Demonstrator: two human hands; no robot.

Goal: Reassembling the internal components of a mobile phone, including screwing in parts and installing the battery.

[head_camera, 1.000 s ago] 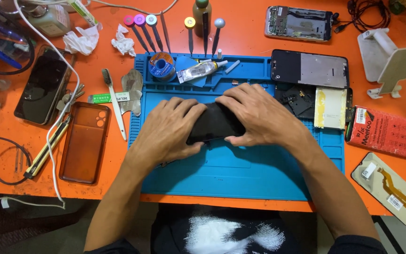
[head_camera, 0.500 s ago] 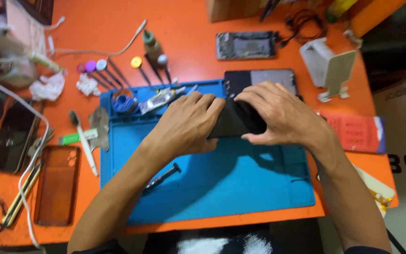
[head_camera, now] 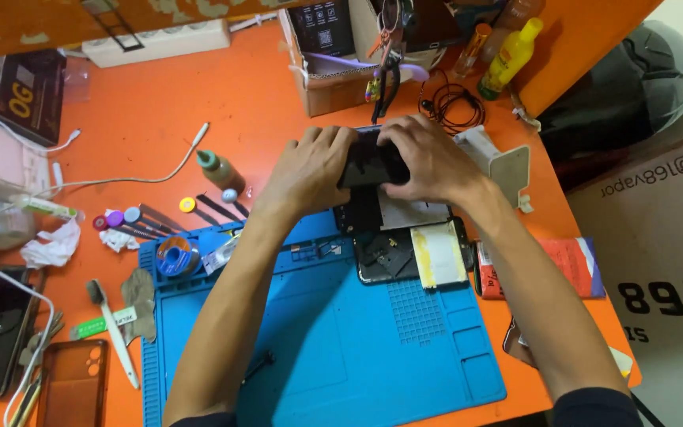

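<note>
1. Gripping a black phone [head_camera: 369,164] from both ends, your left hand [head_camera: 310,170] and right hand [head_camera: 428,162] close around it, above the far edge of the blue repair mat [head_camera: 333,348].
2. Just below the phone, an opened phone body [head_camera: 393,253] lies on that mat.
3. Beyond the phone stands a cardboard box [head_camera: 330,79].
4. Left of the mat rests a brush [head_camera: 112,332].

Free passage — bare lower blue mat [head_camera: 333,356]. Obstructions: cardboard box [head_camera: 327,79] just beyond the hands, white stand [head_camera: 507,162] beside them, opened phone [head_camera: 405,249] below, possibly touching the wrist.
</note>
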